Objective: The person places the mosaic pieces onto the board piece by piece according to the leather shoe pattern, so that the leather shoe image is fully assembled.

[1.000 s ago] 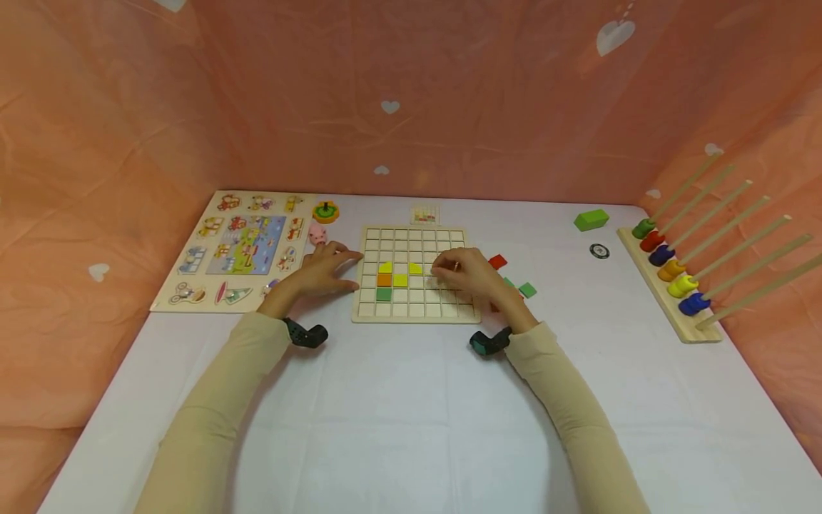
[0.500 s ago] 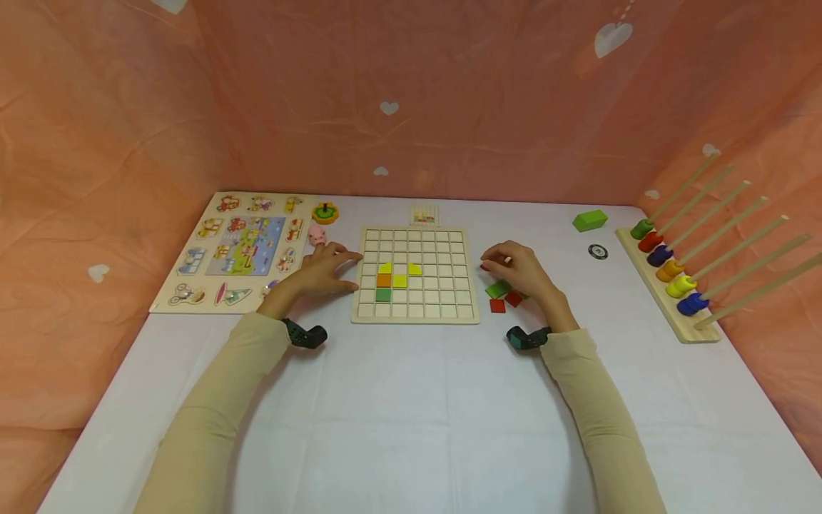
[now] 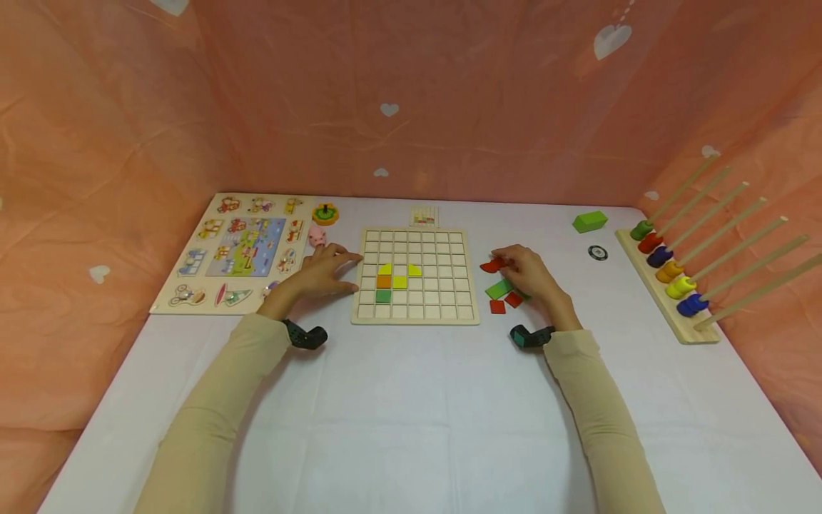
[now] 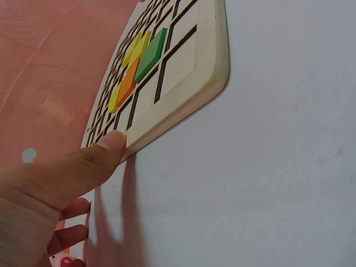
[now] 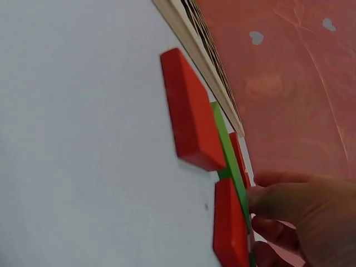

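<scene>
In the head view, my left hand (image 3: 326, 271) rests at the left edge of a pale wooden grid board (image 3: 439, 314), fingers spread. Its thumb tip presses the board's rim in the left wrist view. Yellow tiles, an orange tile (image 3: 384, 281) and a green tile (image 3: 383, 295) sit in the grid. Right of the board, the fingertips of my right hand (image 3: 529, 273) are at a red tile (image 3: 491, 266); I cannot tell whether they pinch it. Nearer me lie a green tile (image 3: 498, 289) and other red tiles (image 3: 497, 307), partly under the hand.
A picture puzzle (image 3: 199, 285) lies at the left, with a pink pig (image 3: 317, 235) beside it. A small pattern card (image 3: 424, 216) is behind the board. To the right are a green block (image 3: 589, 221), a round black-and-white chip (image 3: 598, 253) and a peg stand (image 3: 700, 332) with coloured pieces.
My right hand has moved right from over the board to the loose tiles, then slightly further right, showing more of the red tile. My left hand stays at the board's edge.
</scene>
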